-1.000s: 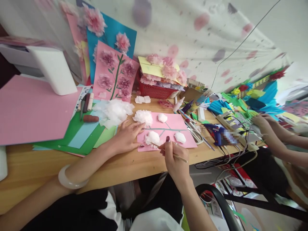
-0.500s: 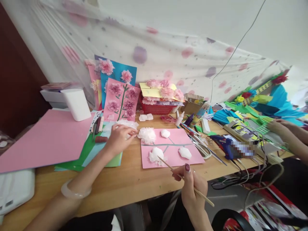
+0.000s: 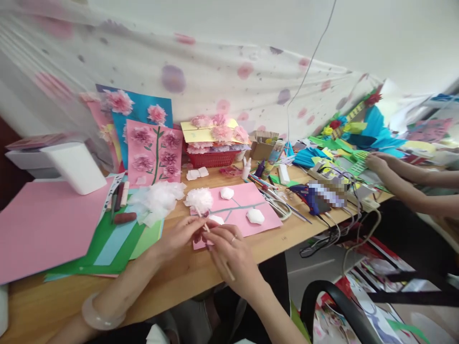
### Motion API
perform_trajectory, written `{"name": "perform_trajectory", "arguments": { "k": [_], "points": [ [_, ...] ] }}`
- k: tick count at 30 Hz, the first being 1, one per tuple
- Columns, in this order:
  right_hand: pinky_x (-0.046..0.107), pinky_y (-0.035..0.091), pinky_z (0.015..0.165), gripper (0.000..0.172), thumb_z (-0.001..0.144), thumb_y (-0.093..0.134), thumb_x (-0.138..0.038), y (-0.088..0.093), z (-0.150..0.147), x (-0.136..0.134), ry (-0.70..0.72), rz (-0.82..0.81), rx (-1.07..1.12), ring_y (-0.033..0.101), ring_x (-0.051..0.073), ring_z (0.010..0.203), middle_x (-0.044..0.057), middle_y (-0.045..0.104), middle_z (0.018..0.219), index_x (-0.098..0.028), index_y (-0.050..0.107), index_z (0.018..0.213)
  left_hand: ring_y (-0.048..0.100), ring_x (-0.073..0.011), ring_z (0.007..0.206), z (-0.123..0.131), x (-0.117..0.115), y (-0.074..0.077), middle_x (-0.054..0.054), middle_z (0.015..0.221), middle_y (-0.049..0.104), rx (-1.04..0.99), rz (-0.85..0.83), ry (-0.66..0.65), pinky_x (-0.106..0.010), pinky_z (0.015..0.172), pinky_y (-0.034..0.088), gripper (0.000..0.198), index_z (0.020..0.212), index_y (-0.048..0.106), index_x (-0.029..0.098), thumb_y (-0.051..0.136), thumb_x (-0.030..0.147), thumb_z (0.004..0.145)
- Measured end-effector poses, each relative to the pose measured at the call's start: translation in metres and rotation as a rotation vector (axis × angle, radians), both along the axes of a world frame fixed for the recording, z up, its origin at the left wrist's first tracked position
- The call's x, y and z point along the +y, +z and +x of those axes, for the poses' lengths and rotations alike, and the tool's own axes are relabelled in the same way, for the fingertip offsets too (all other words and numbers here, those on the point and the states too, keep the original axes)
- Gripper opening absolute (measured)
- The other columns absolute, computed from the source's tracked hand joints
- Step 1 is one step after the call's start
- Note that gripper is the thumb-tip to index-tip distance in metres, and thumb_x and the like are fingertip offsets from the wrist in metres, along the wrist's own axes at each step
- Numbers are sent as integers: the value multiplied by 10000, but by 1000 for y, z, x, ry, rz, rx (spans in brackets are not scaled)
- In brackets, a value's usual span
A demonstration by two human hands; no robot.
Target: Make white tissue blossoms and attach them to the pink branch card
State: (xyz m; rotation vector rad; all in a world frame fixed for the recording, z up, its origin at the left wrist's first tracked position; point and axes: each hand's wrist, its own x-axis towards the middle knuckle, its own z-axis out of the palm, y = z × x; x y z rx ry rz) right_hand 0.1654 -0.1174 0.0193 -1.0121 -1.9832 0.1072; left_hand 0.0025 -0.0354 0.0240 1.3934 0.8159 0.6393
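Observation:
In my right hand (image 3: 234, 253) is a thin wooden stick (image 3: 228, 271), its rear end slanting down under my palm. The fingers of my left hand (image 3: 182, 234) are pinched together against the stick's front part, touching my right fingertips; what they hold is hidden. Both hands are over the near left corner of a pink card (image 3: 265, 210) with a painted green branch. On the card sit a fluffy white paper flower (image 3: 199, 199) and white pads (image 3: 255, 216), one partly covered by my hands. Loose white tissue paper (image 3: 158, 198) lies left of the card.
Coloured paper sheets (image 3: 57, 224) and a white box (image 3: 75, 167) are at the left. Finished flower cards (image 3: 154, 153) and a red basket (image 3: 211, 159) stand behind. Scissors (image 3: 279, 208), a glue gun (image 3: 308, 198) and cables lie right, near another person's hands (image 3: 376, 162).
My left hand has come from the tissue pile to the stick. My right hand has lifted the stick off the pad and moved left to meet it. The view has shifted right.

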Motion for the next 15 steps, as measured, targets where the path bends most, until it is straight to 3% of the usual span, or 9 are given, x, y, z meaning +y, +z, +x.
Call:
{"name": "perform_trajectory", "arguments": {
  "k": [3, 4, 7, 9, 12, 15],
  "points": [
    [376, 548, 917, 411, 944, 430, -97, -4, 25, 0, 53, -30, -114, 622, 225, 1099, 98, 702, 1174, -228, 568, 1308, 592, -136, 646, 3, -5, -9, -42, 732, 675, -174, -201, 147, -239, 583, 483, 361, 734, 676, 167, 686, 524, 787],
    [369, 556, 883, 412, 943, 419, -100, -6, 46, 0, -33, -14, -83, 642, 220, 1058, 94, 709, 1151, -241, 573, 1298, 602, -135, 665, 0, -3, -11, -43, 752, 679, -222, -233, 198, -236, 602, 502, 335, 698, 658, 171, 706, 491, 786],
    [423, 543, 811, 313, 926, 544, -266, -13, 138, 6, -688, 46, 177, 673, 256, 897, 154, 709, 1064, -164, 612, 1213, 611, -125, 664, -10, 6, -14, -30, 719, 650, -332, -309, 323, -222, 624, 539, 296, 620, 614, 179, 716, 379, 815],
    [440, 521, 778, 498, 841, 651, -385, -17, 202, 17, -1050, 33, 223, 657, 299, 879, 217, 691, 1041, -74, 598, 1227, 604, -113, 641, -12, 9, -14, -21, 683, 620, -371, -366, 334, -200, 610, 544, 281, 611, 618, 173, 688, 311, 846],
    [425, 478, 814, 571, 790, 678, -429, -25, 266, 41, -1228, -280, -5, 637, 325, 957, 242, 676, 1114, -57, 609, 1218, 606, -111, 645, -9, 8, -13, -36, 703, 619, -375, -434, 281, -189, 612, 551, 294, 604, 632, 145, 644, 245, 880],
    [404, 452, 775, 368, 816, 609, -395, -33, 281, 61, -1241, -392, -86, 639, 333, 910, 202, 717, 966, -92, 701, 1002, 590, -110, 597, -7, 6, -12, -43, 702, 611, -364, -494, 292, -211, 592, 556, 299, 598, 621, 121, 609, 176, 892]
  ]
}}
